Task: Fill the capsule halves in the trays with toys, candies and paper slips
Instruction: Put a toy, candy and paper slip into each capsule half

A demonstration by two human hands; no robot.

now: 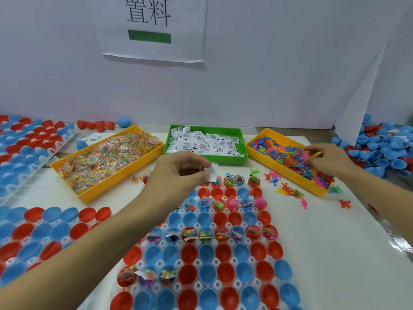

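Left hand [178, 168] pinched a paper slip [212, 173] over the far edge of the capsule tray [214, 253]. Right hand [324, 159] pinched a small toy [316, 154] above the right yellow bin [288, 159]. Bare desk [324, 242] lay right of the tray.

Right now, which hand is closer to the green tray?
Left. The left hand pinches a paper slip just before the green tray; the right hand is over the toy tray.
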